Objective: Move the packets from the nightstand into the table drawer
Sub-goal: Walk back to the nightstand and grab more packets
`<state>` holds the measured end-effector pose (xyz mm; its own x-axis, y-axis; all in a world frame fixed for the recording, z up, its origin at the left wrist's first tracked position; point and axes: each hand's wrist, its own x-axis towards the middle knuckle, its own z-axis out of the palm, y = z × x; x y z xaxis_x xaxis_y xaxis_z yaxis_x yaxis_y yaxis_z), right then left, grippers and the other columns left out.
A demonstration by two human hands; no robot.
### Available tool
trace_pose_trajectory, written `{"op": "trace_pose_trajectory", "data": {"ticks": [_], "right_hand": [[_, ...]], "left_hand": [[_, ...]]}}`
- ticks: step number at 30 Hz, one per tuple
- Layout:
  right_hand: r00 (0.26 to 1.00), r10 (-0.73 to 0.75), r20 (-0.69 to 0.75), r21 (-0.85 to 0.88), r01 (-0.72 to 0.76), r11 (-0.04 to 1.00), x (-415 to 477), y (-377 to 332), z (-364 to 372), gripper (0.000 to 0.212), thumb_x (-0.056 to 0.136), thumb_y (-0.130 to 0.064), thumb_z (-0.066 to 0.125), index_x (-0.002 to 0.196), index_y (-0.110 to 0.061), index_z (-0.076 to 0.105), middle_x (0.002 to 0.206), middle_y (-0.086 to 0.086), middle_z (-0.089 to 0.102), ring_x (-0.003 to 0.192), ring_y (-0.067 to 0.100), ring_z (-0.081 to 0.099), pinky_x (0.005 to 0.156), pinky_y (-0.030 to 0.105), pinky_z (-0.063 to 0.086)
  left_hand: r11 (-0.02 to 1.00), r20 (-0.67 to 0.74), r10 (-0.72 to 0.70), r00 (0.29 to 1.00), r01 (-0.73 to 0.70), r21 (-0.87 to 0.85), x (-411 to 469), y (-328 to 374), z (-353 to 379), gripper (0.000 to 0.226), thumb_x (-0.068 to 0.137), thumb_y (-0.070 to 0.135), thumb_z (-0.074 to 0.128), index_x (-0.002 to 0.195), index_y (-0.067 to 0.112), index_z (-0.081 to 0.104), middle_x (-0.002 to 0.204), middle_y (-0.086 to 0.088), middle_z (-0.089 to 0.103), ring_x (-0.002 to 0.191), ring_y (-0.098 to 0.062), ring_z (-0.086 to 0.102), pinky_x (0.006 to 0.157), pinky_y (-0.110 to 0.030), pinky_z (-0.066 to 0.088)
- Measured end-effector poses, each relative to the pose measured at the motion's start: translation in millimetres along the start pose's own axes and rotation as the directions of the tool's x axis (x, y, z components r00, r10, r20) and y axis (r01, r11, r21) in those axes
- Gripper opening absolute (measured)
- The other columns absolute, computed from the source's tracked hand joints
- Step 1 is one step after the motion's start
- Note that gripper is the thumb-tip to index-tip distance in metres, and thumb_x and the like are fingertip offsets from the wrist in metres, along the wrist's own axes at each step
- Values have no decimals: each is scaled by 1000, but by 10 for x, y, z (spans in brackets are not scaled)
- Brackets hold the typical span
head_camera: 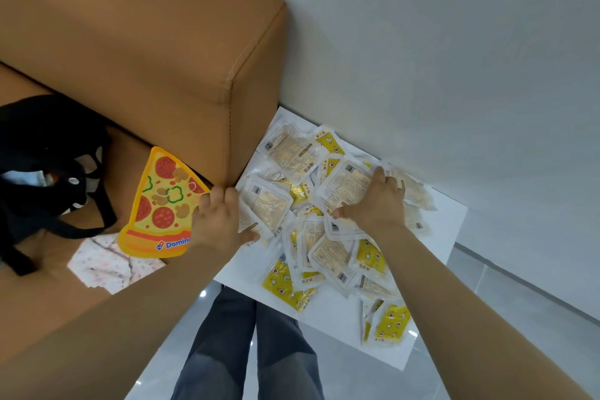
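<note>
Several yellow and white packets point(328, 256) lie in a loose pile on the white nightstand point(438, 237) beside the wall. My left hand point(219, 217) is at the pile's left edge, its fingers curled round packets point(269, 208) there. My right hand point(376, 201) lies over the middle of the pile, fingers and thumb closed on a large white packet point(347, 185). The table drawer is not in view.
A brown leather headboard point(162, 42) and bed edge stand left of the nightstand. A pizza-slice cushion point(162, 204), a black bag point(48, 166) and a patterned cloth point(104, 263) lie on the bed. Grey tiled floor point(519, 302) and my legs are below.
</note>
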<state>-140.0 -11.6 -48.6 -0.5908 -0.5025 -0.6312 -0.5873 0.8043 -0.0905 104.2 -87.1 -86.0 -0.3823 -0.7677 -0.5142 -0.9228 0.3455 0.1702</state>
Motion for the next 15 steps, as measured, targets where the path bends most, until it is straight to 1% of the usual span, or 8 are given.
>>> {"op": "trace_pose_trajectory", "data": {"ticks": [3,6,8,11,13,15], "right_hand": [[1000,20,3,93,-21,995,-17,-41,-13,117,62,-39,87,148,-6,15,139,17,34,131,33,36,105,40,36],[999,17,35,169,-23,985,-55,-66,-19,103,62,-31,88,143,-10,28,132,13,42,122,30,48,91,38,45],[999,23,33,253,-30,967,-76,-49,-21,93,62,-27,88,138,-14,35,128,11,49,117,29,52,84,36,46],[998,56,26,401,-62,914,-120,4,-30,90,67,-21,86,141,-16,35,130,7,53,120,27,51,83,32,45],[998,60,19,454,-62,889,-157,32,-50,85,72,-20,82,142,-17,34,131,5,54,121,26,51,82,30,42],[996,84,25,515,-85,853,-177,43,-77,78,78,-18,77,143,-17,35,132,3,54,118,23,52,80,27,40]], "left_hand": [[997,9,1,1000,0,-74,1,85,16,89,60,50,82,125,5,43,119,-14,44,108,-33,44,87,-43,43],[985,38,-78,996,83,-152,51,191,-17,101,60,51,82,137,11,31,128,-12,39,118,-33,40,94,-45,41],[963,68,-149,986,160,-218,88,250,-50,99,59,50,83,135,11,32,130,-12,39,120,-33,40,97,-45,40],[924,92,-222,971,240,-299,127,293,-69,88,57,46,86,123,10,40,123,-12,48,115,-33,45,92,-43,42],[921,93,-215,972,233,-311,130,314,-64,83,57,45,86,120,11,45,116,-11,54,110,-31,49,87,-40,45],[916,98,-203,974,225,-333,118,348,-80,80,58,42,86,122,12,48,114,-10,57,107,-29,52,84,-37,48]]}}
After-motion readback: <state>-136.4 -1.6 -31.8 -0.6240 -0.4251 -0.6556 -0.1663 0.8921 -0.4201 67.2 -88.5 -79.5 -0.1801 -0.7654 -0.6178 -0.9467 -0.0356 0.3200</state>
